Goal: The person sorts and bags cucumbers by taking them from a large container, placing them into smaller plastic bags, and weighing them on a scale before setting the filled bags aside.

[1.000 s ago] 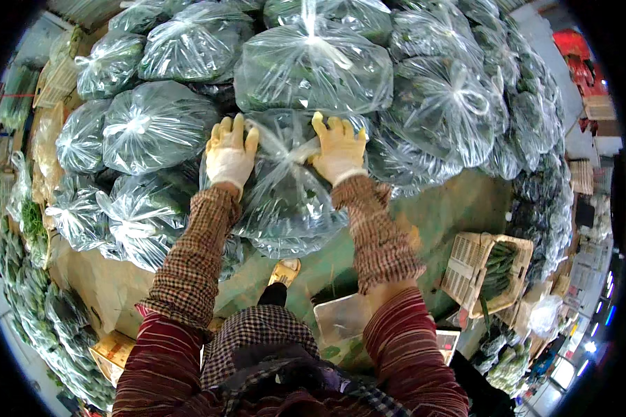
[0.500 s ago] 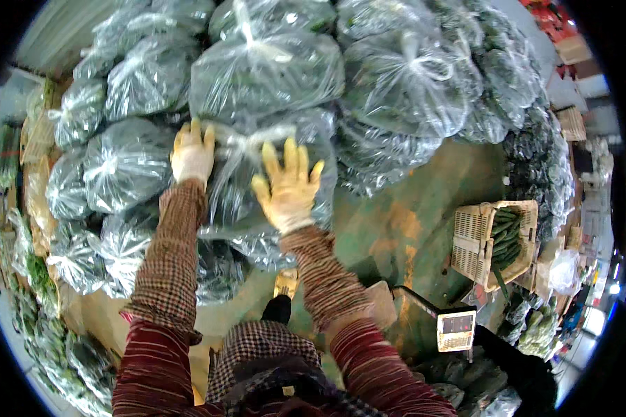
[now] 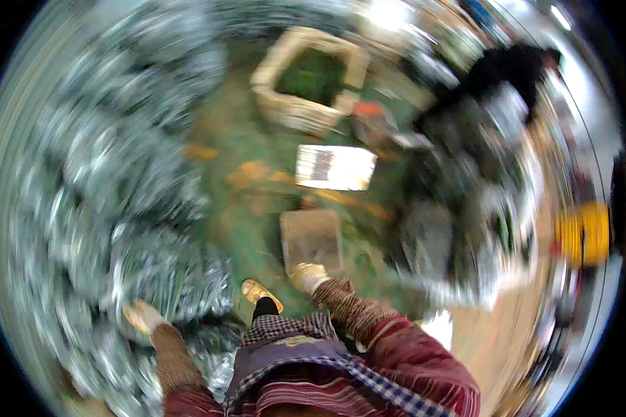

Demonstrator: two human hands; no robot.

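Observation:
Yellowish work gloves cover both of my hands. My left hand (image 3: 142,316) is low at the left beside the piled clear plastic bags (image 3: 167,274) of green produce, its blurred fingers stretched out. Whether it touches a bag is unclear. My right hand (image 3: 309,276) is at the near edge of the scale's flat platform (image 3: 313,236), its finger shape smeared by motion. Beyond the platform is the white scale display (image 3: 335,167). I see nothing held in either hand.
A cream plastic crate (image 3: 299,115) with green produce inside stands on the green floor (image 3: 236,201) ahead. A red-topped item (image 3: 372,121) is beside it. Dark bags (image 3: 424,236) and a person in black (image 3: 504,73) are to the right. Farther right is a yellow object (image 3: 583,235).
My view has swung right, so the bag pile is now at the left and the scale is in front. My hands have left the large bag and spread apart, the right one moving to the scale platform.

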